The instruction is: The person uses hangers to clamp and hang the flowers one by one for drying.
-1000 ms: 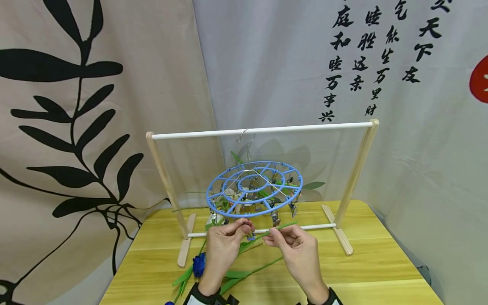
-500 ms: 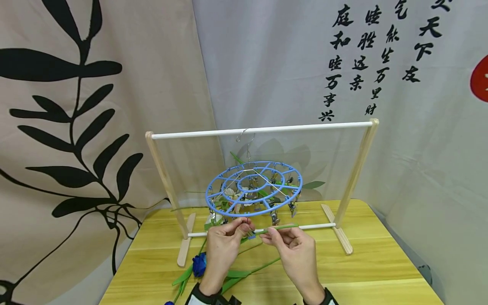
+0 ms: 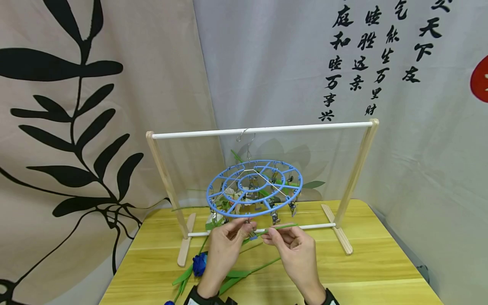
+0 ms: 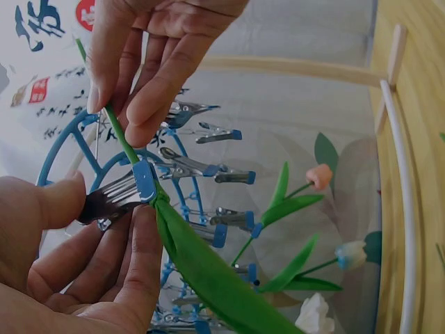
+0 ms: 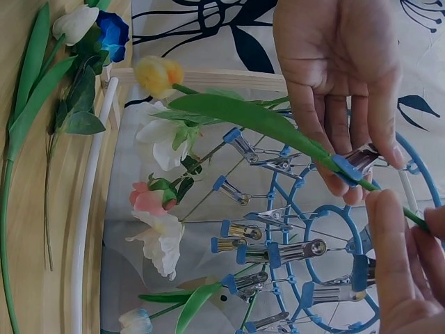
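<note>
My left hand (image 3: 225, 245) pinches a metal clip (image 4: 144, 182) with blue tips, which hangs from the front of a round blue drying hanger (image 3: 208, 199). The green stem (image 4: 119, 136) of an artificial flower lies at the clip's blue tips, as both wrist views show. Between thumb and fingers, my right hand (image 3: 295, 250) holds that stem a little to the right of the clip. A long green leaf (image 5: 254, 122) runs from the clip past my left fingers, and a yellow tulip head (image 5: 158, 75) shows at its far end.
A wooden stand with a white top rod (image 3: 305, 128) carries the hanger. Other clips hold flowers, among them a pink tulip (image 4: 320, 177) and a white bloom (image 5: 161, 243). On the table (image 3: 366, 271) lie a blue rose (image 3: 199, 264) and a white tulip (image 5: 75, 24).
My right hand has shifted slightly left, bringing the stem closer to the clip's tips. My left hand stays almost in place on the clip.
</note>
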The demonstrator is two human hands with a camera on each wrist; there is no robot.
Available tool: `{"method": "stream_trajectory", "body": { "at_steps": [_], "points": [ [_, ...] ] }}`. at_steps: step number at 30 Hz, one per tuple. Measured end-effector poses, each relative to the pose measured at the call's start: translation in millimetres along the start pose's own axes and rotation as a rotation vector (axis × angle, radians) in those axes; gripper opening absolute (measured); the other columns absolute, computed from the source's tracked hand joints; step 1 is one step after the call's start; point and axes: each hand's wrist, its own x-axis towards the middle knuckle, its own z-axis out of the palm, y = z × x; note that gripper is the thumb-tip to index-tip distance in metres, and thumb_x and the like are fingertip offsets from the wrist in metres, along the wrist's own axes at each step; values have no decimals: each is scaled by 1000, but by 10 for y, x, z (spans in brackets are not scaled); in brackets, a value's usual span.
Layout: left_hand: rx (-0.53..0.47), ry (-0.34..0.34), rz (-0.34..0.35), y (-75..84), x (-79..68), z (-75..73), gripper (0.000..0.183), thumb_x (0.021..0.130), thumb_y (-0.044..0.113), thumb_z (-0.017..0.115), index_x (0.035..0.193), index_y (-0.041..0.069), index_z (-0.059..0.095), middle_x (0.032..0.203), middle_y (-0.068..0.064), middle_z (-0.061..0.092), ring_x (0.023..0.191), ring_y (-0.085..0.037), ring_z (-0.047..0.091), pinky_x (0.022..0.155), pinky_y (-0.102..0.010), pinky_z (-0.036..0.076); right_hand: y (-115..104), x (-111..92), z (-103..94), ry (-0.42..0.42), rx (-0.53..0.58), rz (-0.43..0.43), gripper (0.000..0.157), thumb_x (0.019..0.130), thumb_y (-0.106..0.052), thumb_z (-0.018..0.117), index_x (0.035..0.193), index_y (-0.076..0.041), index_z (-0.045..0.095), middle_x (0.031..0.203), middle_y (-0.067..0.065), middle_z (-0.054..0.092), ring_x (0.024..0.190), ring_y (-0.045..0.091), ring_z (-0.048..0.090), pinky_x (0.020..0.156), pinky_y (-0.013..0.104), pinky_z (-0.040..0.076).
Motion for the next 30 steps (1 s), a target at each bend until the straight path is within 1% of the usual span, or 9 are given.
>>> {"method": "stream_trajectory", "body": {
  "at_steps": [2, 5, 9, 13, 17, 21, 24, 28, 30],
  "points": [
    [21, -1, 10, -7, -6, -4, 26, 110, 29, 84, 133, 17, 87, 122, -4, 91, 115, -15, 87, 98, -23, 69, -3, -3, -5, -9, -3, -7, 6, 109, 6, 76, 114, 6, 80, 103, 26, 87, 89, 16, 90, 81, 37, 74],
    [24, -6, 21, -11, -24, -7, 25, 108, 25, 88, 132, 18, 87, 123, -6, 90, 110, -13, 87, 96, -21, 68, -6, -12, -11, -26, -1, -24, 8, 109, 6, 76, 116, 5, 80, 105, 27, 86, 92, 16, 90, 83, 38, 74],
    [25, -12, 39, -17, -47, -7, 27, 106, 23, 90, 132, 18, 86, 124, -8, 90, 107, -13, 86, 97, -22, 68, -10, -22, -12, -49, 13, -40, 10, 109, 7, 76, 118, 5, 79, 108, 28, 85, 95, 18, 90, 84, 39, 74],
    [34, -9, 53, -18, -57, -10, 27, 106, 20, 90, 133, 17, 86, 125, -10, 89, 106, -14, 86, 97, -24, 69, -6, -27, -12, -69, 1, -37, 11, 109, 5, 77, 119, 2, 80, 109, 26, 85, 97, 18, 90, 86, 39, 74],
    [34, -3, 51, -13, -55, -20, 27, 106, 17, 90, 132, 17, 85, 124, -9, 89, 106, -14, 86, 97, -24, 68, 4, -38, -19, -91, -25, -35, 11, 109, 4, 78, 119, 0, 81, 108, 23, 87, 99, 15, 89, 86, 38, 74],
    [16, 1, 53, -11, -47, -39, 25, 106, 15, 89, 131, 17, 86, 125, -12, 89, 107, -14, 86, 97, -22, 68, 22, -47, -38, -104, -42, -44, 12, 109, 4, 78, 119, -1, 80, 106, 21, 88, 98, 13, 89, 85, 38, 75],
    [14, 1, 55, -12, -41, -66, 24, 106, 15, 88, 130, 18, 86, 124, -10, 89, 108, -13, 86, 98, -22, 68, 42, -56, -68, -114, -65, -44, 12, 109, 3, 79, 119, -2, 80, 107, 19, 89, 97, 12, 88, 84, 39, 75],
    [21, 2, 59, -17, -31, -107, 23, 107, 15, 88, 130, 17, 85, 124, -6, 89, 109, -14, 86, 98, -24, 69, 86, -82, -119, -122, -123, -22, 11, 108, 0, 80, 119, -5, 79, 109, 16, 89, 96, 10, 87, 85, 36, 74],
    [22, 3, 62, -21, -27, -128, 23, 107, 14, 87, 130, 16, 85, 124, -6, 89, 109, -15, 86, 98, -25, 69, 112, -96, -143, -124, -142, -10, 11, 109, -2, 81, 119, -5, 79, 110, 15, 88, 96, 11, 87, 86, 33, 74]
  ]
}}
